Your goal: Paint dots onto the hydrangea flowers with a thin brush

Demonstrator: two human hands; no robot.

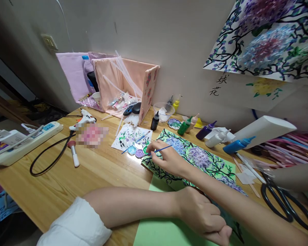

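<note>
My right hand [166, 159] pinches a thin blue paintbrush [164, 148] over the flower-shaped paint palette [139, 153], which has wells of blue, purple and green. Beneath that wrist lies a green sheet painted with black branches and purple-blue flowers [199, 157]. My left hand [201, 213] is curled into a fist low on the plain green paper [159, 225]; what its fingers hold, if anything, is hidden. A paint-spotted white sheet [123, 136] is partly under the palette, with a second brush across it.
Paint bottles in black [155, 121], green [184, 126], purple [206, 130] and blue [237, 145] stand or lie behind the painting. Black-handled scissors [277, 201] and another person's forearm [295, 176] are at right. A glue gun [86, 117], makeup brush [74, 153] and power strip [28, 145] lie left.
</note>
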